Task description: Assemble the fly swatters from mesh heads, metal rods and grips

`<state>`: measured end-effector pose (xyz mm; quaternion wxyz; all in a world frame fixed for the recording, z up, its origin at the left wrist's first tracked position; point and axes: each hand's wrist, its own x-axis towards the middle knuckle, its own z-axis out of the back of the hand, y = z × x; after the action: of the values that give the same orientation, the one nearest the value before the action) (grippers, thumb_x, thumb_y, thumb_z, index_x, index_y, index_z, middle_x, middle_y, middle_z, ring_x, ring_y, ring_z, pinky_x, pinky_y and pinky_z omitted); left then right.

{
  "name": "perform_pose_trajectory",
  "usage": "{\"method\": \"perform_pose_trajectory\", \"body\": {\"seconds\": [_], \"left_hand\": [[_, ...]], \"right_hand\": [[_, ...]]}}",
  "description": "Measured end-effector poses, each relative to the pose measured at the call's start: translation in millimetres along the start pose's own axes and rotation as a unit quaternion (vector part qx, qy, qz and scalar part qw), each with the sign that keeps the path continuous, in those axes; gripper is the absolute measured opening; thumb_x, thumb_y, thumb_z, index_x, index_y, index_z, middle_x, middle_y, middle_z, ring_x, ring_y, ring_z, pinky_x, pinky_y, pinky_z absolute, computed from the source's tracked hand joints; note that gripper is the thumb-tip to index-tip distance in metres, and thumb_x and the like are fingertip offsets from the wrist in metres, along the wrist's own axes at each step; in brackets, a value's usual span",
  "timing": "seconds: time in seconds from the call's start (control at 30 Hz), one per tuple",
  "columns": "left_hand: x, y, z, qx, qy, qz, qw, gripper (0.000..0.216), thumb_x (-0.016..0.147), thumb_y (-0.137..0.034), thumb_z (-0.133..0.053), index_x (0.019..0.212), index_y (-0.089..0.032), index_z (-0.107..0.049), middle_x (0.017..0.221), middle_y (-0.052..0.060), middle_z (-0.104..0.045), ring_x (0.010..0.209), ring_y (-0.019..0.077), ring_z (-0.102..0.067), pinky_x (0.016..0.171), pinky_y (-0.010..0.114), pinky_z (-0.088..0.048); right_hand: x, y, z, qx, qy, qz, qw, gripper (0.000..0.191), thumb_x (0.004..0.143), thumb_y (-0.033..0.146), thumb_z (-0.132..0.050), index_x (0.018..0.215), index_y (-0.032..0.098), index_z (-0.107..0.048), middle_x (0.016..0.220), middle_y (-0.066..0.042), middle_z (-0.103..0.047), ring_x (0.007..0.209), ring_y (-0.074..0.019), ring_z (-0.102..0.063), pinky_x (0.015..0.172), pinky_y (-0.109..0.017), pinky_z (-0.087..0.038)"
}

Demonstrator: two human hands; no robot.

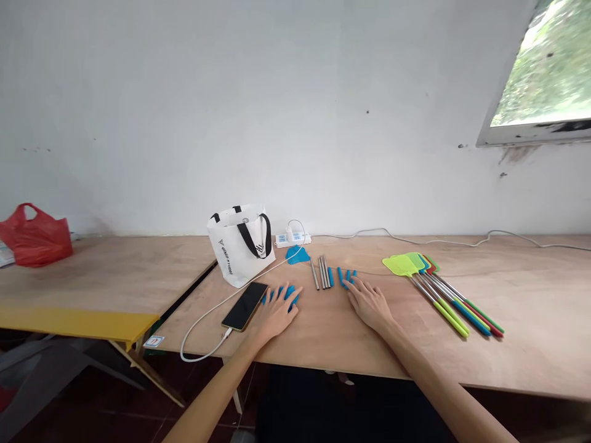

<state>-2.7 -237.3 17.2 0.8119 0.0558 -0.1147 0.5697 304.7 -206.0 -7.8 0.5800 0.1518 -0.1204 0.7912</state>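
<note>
My left hand [278, 312] lies flat with fingers spread over a blue piece [292, 296], mostly hidden under it. My right hand [370, 303] rests palm down on the wood, fingers stretched out, its tips at several short blue handles [340, 275]. Between the hands and a little farther off lie several thin metal rods [323, 271], side by side, with another blue handle [330, 277] against them. Behind these is a blue fly swatter head [297, 255]. A fan of whole fly swatters [443, 292] in green, blue and red lies to the right.
Beside my left hand is a black phone [244, 306] on a white charging cable [203, 319]. A white tote bag [237, 255] stands behind it, near a power strip [292, 240] by the wall. A red plastic bag [41, 240] sits on the left table, across a gap.
</note>
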Motion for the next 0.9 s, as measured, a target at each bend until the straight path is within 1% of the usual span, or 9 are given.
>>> {"method": "perform_pose_trajectory", "body": {"seconds": [0.1, 0.2, 0.27, 0.33, 0.4, 0.53, 0.7, 0.8, 0.9], "left_hand": [[20, -16, -6, 0.000, -0.002, -0.014, 1.000, 0.061, 0.099, -0.031, -0.044, 0.158, -0.023, -0.031, 0.163, 0.013, -0.034, 0.150, 0.0350, -0.029, 0.121, 0.057, -0.022], [52, -39, -14, -0.014, 0.002, -0.055, 0.998, 0.058, 0.101, -0.033, -0.039, 0.156, -0.015, -0.032, 0.163, 0.017, -0.032, 0.151, 0.0331, -0.028, 0.121, 0.053, -0.025], [76, -52, -21, -0.018, -0.002, -0.071, 0.997, 0.056, 0.101, -0.030, -0.038, 0.155, -0.014, -0.035, 0.163, 0.017, -0.032, 0.150, 0.0317, -0.030, 0.121, 0.053, -0.026], [96, -62, -30, -0.027, -0.004, -0.080, 0.996, 0.052, 0.101, -0.030, -0.039, 0.151, -0.018, -0.041, 0.160, 0.013, -0.039, 0.147, 0.0305, -0.037, 0.120, 0.053, -0.029], [108, -69, -38, -0.037, -0.011, -0.075, 0.996, 0.049, 0.102, -0.032, -0.037, 0.148, -0.017, -0.046, 0.155, 0.013, -0.046, 0.143, 0.0291, -0.043, 0.118, 0.049, -0.034], [106, -74, -50, -0.043, -0.023, -0.062, 0.997, 0.053, 0.105, -0.035, -0.032, 0.148, -0.008, -0.045, 0.155, 0.018, -0.046, 0.143, 0.0276, -0.044, 0.117, 0.041, -0.035], [87, -72, -54, -0.044, 0.002, -0.077, 0.996, 0.066, 0.106, -0.048, -0.024, 0.154, -0.003, -0.033, 0.160, 0.021, -0.035, 0.148, 0.0305, -0.036, 0.119, 0.044, -0.032], [89, -72, -53, -0.048, 0.012, -0.077, 0.996, 0.070, 0.105, -0.053, -0.022, 0.156, -0.005, -0.031, 0.161, 0.021, -0.034, 0.149, 0.0308, -0.034, 0.119, 0.046, -0.031], [98, -74, -52, -0.052, 0.003, -0.056, 0.997, 0.067, 0.105, -0.053, -0.024, 0.155, -0.009, -0.032, 0.160, 0.020, -0.036, 0.149, 0.0317, -0.033, 0.120, 0.049, -0.030]], "right_hand": [[1, 1, 0, 0.018, -0.008, 0.002, 1.000, 0.038, 0.104, 0.029, -0.036, 0.135, 0.027, -0.057, 0.145, -0.009, -0.057, 0.122, -0.0251, -0.055, 0.093, -0.037, -0.039], [2, 1, 0, 0.025, -0.010, -0.008, 1.000, 0.035, 0.104, 0.030, -0.036, 0.129, 0.023, -0.060, 0.142, -0.010, -0.059, 0.122, -0.0245, -0.056, 0.094, -0.036, -0.039], [2, 0, -1, 0.022, -0.010, -0.007, 1.000, 0.035, 0.105, 0.029, -0.035, 0.128, 0.023, -0.059, 0.142, -0.010, -0.058, 0.122, -0.0236, -0.055, 0.095, -0.036, -0.038], [2, -2, -3, 0.019, -0.012, -0.006, 1.000, 0.035, 0.104, 0.028, -0.035, 0.130, 0.022, -0.058, 0.144, -0.011, -0.057, 0.123, -0.0230, -0.056, 0.096, -0.035, -0.038], [2, -3, -5, 0.019, -0.012, -0.008, 1.000, 0.035, 0.104, 0.027, -0.035, 0.130, 0.022, -0.057, 0.144, -0.012, -0.056, 0.123, -0.0229, -0.056, 0.096, -0.035, -0.039], [2, -5, -9, 0.024, -0.010, -0.009, 1.000, 0.035, 0.103, 0.027, -0.036, 0.131, 0.022, -0.057, 0.142, -0.012, -0.058, 0.121, -0.0232, -0.057, 0.095, -0.036, -0.038], [1, -4, -8, 0.039, -0.008, -0.003, 0.999, 0.036, 0.104, 0.027, -0.035, 0.131, 0.023, -0.057, 0.139, -0.010, -0.061, 0.122, -0.0232, -0.056, 0.097, -0.037, -0.037], [1, -3, -7, 0.042, -0.011, 0.000, 0.999, 0.036, 0.104, 0.026, -0.034, 0.130, 0.023, -0.059, 0.140, -0.010, -0.061, 0.123, -0.0233, -0.056, 0.097, -0.038, -0.038], [1, -2, -5, 0.039, -0.012, 0.003, 0.999, 0.037, 0.104, 0.026, -0.033, 0.130, 0.024, -0.060, 0.141, -0.010, -0.060, 0.124, -0.0231, -0.056, 0.097, -0.038, -0.038]]}}
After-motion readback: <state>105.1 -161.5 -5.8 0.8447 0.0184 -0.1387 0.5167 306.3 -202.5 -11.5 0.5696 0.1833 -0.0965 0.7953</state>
